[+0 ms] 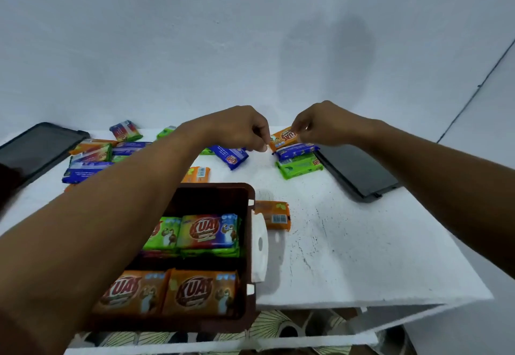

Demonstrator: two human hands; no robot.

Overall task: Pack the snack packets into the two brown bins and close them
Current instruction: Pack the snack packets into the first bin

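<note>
Head view: above white table (348,243) by pale wall (195,48), left hand (239,128) and right hand (323,123) pinch orange packet (284,139).

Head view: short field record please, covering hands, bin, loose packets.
right hand: pinches orange packet at far side of table
left hand: fingers curled at that packet's left corner; grip unclear
brown bin: open, packed packets inside
loose: blue packet, green packet, more far left
second bin: not in view

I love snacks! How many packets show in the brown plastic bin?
4: two orange packets nearest, a green packet and a multicoloured packet behind. Others may hide underneath.
</note>
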